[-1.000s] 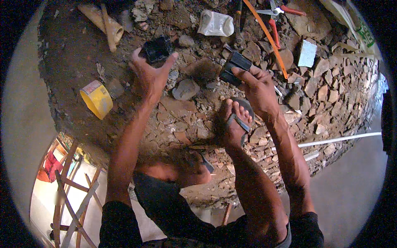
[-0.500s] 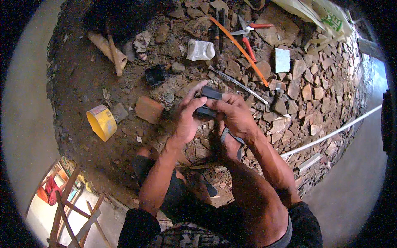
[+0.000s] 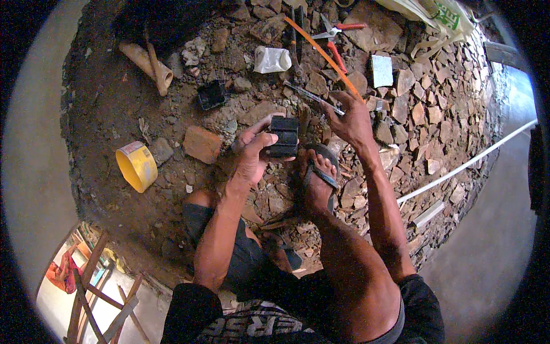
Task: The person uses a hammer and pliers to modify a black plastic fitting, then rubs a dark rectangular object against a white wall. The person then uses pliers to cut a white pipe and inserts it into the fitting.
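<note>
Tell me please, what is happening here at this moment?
A person holds a black box in the left hand. The right hand is at the near end of a metal rod; I cannot tell if it has a grip on it. A second box and red-handled snips lie on the stony ground farther off.

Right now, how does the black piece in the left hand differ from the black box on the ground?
The black piece is gripped by the left hand; the black box lies untouched on the ground. The piece shows a face divided into bands, while the box looks hollow and open. The piece appears larger in this view than the box. Both are black and blocky.
</note>
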Demonstrator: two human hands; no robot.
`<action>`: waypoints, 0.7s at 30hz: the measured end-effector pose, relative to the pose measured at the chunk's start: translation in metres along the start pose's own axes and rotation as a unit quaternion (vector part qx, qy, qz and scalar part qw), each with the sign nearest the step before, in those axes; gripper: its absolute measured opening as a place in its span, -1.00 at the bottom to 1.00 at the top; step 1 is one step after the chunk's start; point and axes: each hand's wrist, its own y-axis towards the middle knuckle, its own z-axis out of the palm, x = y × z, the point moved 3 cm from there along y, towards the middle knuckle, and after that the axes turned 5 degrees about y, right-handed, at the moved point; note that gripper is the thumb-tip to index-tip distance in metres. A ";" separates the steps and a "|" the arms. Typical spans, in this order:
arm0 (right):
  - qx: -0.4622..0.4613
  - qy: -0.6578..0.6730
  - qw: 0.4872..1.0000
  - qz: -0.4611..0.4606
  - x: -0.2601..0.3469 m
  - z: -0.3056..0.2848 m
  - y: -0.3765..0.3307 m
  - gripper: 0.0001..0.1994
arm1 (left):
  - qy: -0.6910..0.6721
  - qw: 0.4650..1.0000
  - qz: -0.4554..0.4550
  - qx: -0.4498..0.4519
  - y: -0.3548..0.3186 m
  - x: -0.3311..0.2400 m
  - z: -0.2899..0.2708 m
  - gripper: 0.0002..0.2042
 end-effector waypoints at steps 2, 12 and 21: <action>-0.009 -0.129 0.989 -0.066 -0.019 0.023 0.007 -0.68 | 0.006 1.000 0.016 -0.011 -0.002 0.004 -0.008 -0.38; -0.018 -0.291 0.940 -0.175 -0.031 0.061 -0.001 -0.60 | -0.005 0.999 0.034 -0.037 -0.009 -0.005 -0.016 -0.36; 0.010 -0.238 0.968 -0.078 -0.023 0.044 -0.001 -0.62 | -0.202 0.974 -0.043 0.091 -0.001 -0.010 -0.018 -0.37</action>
